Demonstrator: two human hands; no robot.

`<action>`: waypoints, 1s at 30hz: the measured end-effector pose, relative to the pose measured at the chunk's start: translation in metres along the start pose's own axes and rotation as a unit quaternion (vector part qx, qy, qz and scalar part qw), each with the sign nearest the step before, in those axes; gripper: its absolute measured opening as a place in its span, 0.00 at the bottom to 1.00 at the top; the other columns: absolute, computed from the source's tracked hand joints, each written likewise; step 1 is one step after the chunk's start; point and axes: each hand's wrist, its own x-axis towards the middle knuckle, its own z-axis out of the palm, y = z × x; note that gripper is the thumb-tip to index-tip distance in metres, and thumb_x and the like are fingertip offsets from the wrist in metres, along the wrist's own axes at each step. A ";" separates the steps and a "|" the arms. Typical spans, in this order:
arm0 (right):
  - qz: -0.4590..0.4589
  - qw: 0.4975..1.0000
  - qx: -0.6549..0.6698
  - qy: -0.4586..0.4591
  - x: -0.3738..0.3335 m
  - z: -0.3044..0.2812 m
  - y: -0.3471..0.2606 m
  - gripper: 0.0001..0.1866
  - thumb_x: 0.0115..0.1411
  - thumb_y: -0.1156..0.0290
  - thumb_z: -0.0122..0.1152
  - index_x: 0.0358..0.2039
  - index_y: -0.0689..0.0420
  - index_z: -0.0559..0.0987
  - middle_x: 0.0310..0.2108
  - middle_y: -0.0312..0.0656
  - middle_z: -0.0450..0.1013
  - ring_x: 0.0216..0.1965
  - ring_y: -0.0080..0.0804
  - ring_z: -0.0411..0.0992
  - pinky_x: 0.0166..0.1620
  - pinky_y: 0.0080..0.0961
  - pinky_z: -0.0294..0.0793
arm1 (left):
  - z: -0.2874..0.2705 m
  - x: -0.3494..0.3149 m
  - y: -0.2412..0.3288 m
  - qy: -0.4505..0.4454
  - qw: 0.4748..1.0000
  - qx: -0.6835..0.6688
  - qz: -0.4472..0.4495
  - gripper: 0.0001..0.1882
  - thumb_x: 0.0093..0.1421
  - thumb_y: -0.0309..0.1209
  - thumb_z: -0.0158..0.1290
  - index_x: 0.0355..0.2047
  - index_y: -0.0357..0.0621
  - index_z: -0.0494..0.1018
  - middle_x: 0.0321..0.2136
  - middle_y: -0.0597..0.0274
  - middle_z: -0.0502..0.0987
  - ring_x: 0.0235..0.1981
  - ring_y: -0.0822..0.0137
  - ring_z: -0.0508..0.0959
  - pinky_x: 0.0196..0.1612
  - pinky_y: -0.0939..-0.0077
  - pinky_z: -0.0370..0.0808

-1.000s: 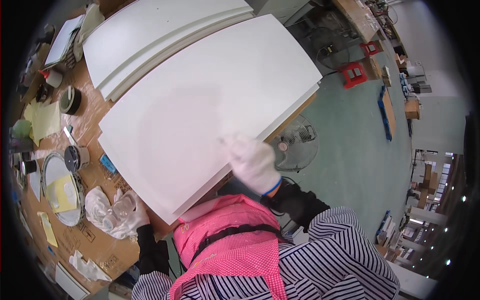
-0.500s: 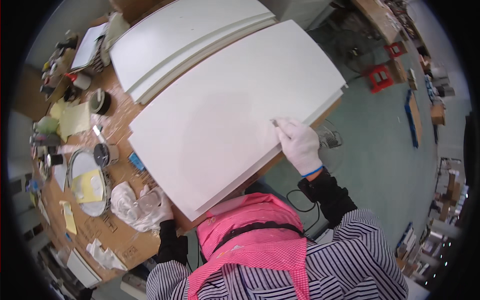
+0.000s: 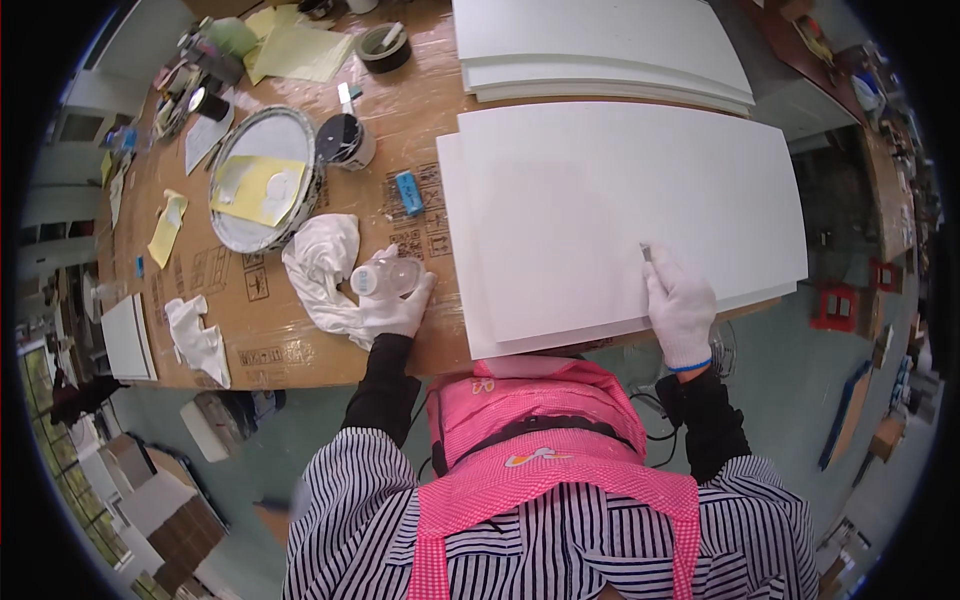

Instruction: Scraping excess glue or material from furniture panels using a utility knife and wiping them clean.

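Note:
My left hand, in a white glove, is closed round a small clear bottle with a whitish end. Right beside it a crumpled white cloth lies on the table. Over the white panel my right hand, also gloved, pinches a small grey piece, perhaps a blade; it is too small to name surely. That panel lies on top of another one at the table's front edge.
More white panels are stacked behind. On the brown-covered table stand a round paint-stained lid bearing yellow sandpaper, a dark-topped can, a roll of tape and a blue block. A red stool stands on the floor at right.
The view has turned left, so the panels now sit farther right and squarer. My left hand has raised the bottle slightly off the cloth; my right hand still pinches the grey piece.

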 end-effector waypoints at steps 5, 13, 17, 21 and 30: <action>-0.060 0.992 0.111 -0.027 0.012 0.028 -0.080 0.16 0.64 0.68 0.63 0.52 0.53 0.84 0.35 0.49 0.80 0.36 0.47 0.80 0.38 0.36 0.79 | -0.008 0.007 0.025 -0.018 1.000 -0.019 -0.012 0.48 0.45 0.45 0.75 0.63 0.41 0.69 0.58 0.50 0.75 0.61 0.49 0.74 0.67 0.57 0.69; -0.086 0.978 0.184 -0.041 0.100 0.061 -0.128 0.13 0.64 0.66 0.64 0.47 0.54 0.87 0.38 0.51 0.82 0.40 0.45 0.82 0.43 0.33 0.80 | -0.068 -0.015 0.003 -0.014 0.995 -0.076 0.064 0.48 0.46 0.35 0.75 0.66 0.37 0.65 0.61 0.40 0.72 0.63 0.45 0.73 0.66 0.57 0.71; -0.118 0.980 0.122 -0.101 0.161 0.075 -0.116 0.13 0.64 0.67 0.65 0.48 0.54 0.87 0.42 0.52 0.82 0.42 0.45 0.82 0.45 0.33 0.80 | -0.064 -0.021 0.005 0.005 0.983 -0.178 0.033 0.50 0.50 0.33 0.74 0.68 0.32 0.60 0.64 0.44 0.71 0.66 0.52 0.71 0.69 0.58 0.68; -0.222 0.946 0.147 -0.184 0.114 0.074 -0.122 0.13 0.63 0.74 0.64 0.48 0.56 0.87 0.41 0.51 0.82 0.38 0.44 0.81 0.44 0.30 0.80 | -0.069 -0.028 0.004 -0.005 0.981 -0.194 -0.013 0.54 0.48 0.33 0.76 0.70 0.33 0.58 0.65 0.43 0.69 0.67 0.51 0.70 0.70 0.58 0.67; -0.191 0.939 0.210 -0.195 0.118 0.069 -0.098 0.16 0.63 0.75 0.64 0.52 0.55 0.85 0.39 0.49 0.83 0.39 0.40 0.82 0.47 0.27 0.80 | -0.037 -0.031 0.046 0.036 0.952 -0.288 -0.099 0.59 0.47 0.34 0.76 0.73 0.35 0.52 0.67 0.35 0.64 0.68 0.45 0.67 0.71 0.53 0.64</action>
